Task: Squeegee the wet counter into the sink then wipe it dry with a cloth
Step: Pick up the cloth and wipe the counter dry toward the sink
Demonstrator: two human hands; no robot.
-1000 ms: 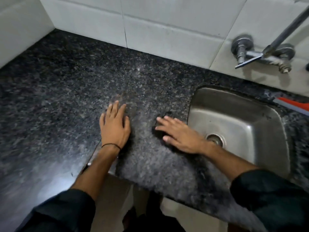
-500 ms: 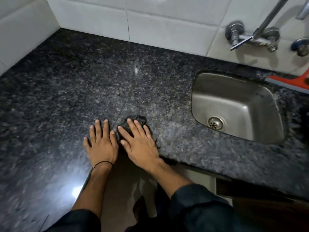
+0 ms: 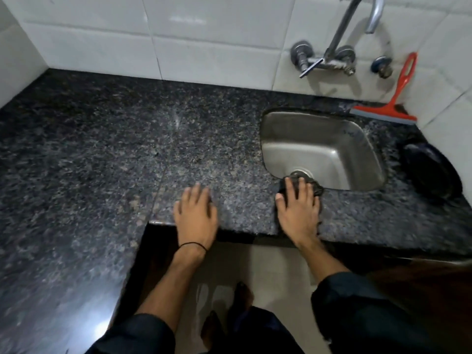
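My right hand (image 3: 297, 210) presses flat on a dark cloth (image 3: 316, 189) on the speckled granite counter (image 3: 127, 149), right at the near left rim of the steel sink (image 3: 327, 146). Most of the cloth is hidden under the palm; only its dark edges show past the fingertips. My left hand (image 3: 195, 213) lies flat and empty on the counter near its front edge, fingers apart, well to the left of the cloth. A red squeegee (image 3: 394, 103) leans against the tiled wall behind the sink's far right corner.
A wall tap (image 3: 329, 60) with a long spout sits above the sink. A dark round object (image 3: 431, 169) lies on the counter right of the sink. The counter is L-shaped, with its inner corner just left of my left hand. My feet stand on the pale floor below.
My right hand has slid the cloth to the right, from beside my left hand to the sink's rim. The left hand has stayed near the front edge.
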